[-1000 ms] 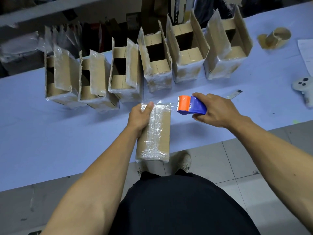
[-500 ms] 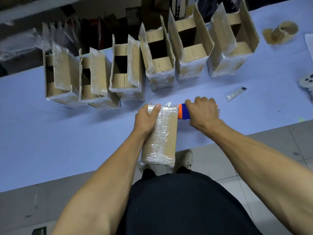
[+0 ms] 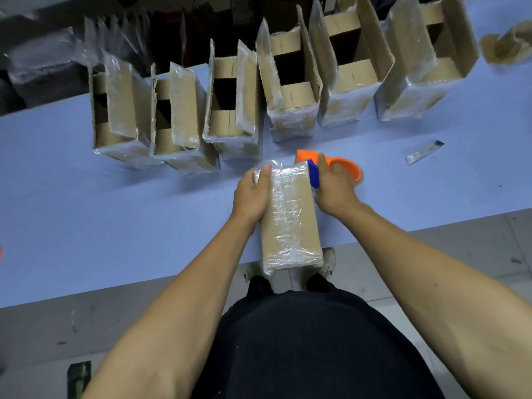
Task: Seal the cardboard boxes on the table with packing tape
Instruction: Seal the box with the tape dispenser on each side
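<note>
A closed cardboard box (image 3: 290,220) covered in clear tape lies lengthwise on the blue table (image 3: 86,214), its near end over the table's front edge. My left hand (image 3: 253,194) rests on the box's left side, fingers straight toward the far end. My right hand (image 3: 334,188) grips the orange and blue tape dispenser (image 3: 331,165) against the box's far right corner. Several open boxes (image 3: 233,102) with taped flaps stand in a row behind.
A used tape roll (image 3: 506,44) lies at the far right. A small strip of tape or a blade (image 3: 424,152) lies on the table right of the dispenser. Dark clutter sits behind the table's far edge. Grey floor lies below the front edge.
The dispenser has moved from right of the box to its far right corner and turned, so its orange wheel now shows. My left hand stays on the box.
</note>
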`<state>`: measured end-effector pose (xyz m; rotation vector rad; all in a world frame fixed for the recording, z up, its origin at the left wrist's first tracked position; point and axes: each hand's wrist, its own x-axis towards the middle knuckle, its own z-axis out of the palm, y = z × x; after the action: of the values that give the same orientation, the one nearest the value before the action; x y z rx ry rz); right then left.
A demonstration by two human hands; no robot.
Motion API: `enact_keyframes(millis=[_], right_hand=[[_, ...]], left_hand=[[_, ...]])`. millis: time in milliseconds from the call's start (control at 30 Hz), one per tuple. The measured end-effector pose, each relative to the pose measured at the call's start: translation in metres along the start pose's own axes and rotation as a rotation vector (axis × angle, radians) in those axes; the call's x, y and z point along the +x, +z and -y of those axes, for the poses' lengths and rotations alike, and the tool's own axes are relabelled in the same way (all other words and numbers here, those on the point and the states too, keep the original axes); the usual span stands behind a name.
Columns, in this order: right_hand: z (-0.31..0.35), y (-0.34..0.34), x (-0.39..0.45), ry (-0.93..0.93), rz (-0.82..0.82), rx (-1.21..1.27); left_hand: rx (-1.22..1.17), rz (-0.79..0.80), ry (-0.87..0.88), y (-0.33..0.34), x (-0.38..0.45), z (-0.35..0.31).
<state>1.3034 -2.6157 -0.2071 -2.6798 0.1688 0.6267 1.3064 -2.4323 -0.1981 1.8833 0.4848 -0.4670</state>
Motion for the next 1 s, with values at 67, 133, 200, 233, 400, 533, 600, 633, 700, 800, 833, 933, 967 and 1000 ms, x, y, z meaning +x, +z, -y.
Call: enact_keyframes(millis=[67,133,200,233,400,533,600,633,700,800,833,933,967,1000], right_hand=[[0.005,0.0,-0.004,-0.038,-0.074,0.191],[0.009,-0.002,-0.01,-0.017,-0.273,0.338],[0.015,-0.006,-0.018,0.066,-0.396,0.567],[0.019,-0.007,-0.021,0.081,-0.392,0.685],[0.031,-0.008,-0.024,0.044,-0.301,0.825],[0.037,-0.011,-0.011,0.024,-0.242,0.672],[0.042,-0.011,-0.01,-0.002,-0.231,0.659],[0.045,-0.011,-0.012,-0.014,-0.247,0.686],[0.055,-0.012,-0.015,-0.029,-0.302,0.768],[0.074,-0.023,-0.021,-0.07,-0.423,0.905],[0.082,-0.028,-0.023,-0.094,-0.478,0.939],[0.095,-0.037,-0.027,-0.147,-0.593,0.979],[0.096,-0.037,-0.028,-0.138,-0.6,0.98],[0.097,-0.036,-0.029,-0.12,-0.604,0.977]], left_hand=[[-0.076,-0.025,-0.002,0.001,-0.006,0.004],[-0.108,-0.163,0.06,0.001,-0.011,0.012],[-0.158,-0.25,0.093,0.004,-0.015,0.013],[-0.185,-0.246,0.085,0.005,-0.016,0.011],[-0.182,-0.173,0.094,0.009,-0.011,-0.002],[-0.064,-0.13,0.074,0.004,0.0,-0.01],[-0.12,-0.133,0.067,0.0,-0.003,-0.009],[-0.172,-0.147,0.064,-0.003,-0.006,-0.008],[-0.27,-0.189,0.08,-0.01,-0.01,-0.009],[-0.405,-0.279,0.167,-0.021,-0.016,-0.023],[-0.456,-0.311,0.202,-0.025,-0.019,-0.03],[-0.521,-0.378,0.308,-0.031,-0.025,-0.039],[-0.516,-0.388,0.328,-0.031,-0.026,-0.037],[-0.514,-0.395,0.331,-0.029,-0.029,-0.035]])
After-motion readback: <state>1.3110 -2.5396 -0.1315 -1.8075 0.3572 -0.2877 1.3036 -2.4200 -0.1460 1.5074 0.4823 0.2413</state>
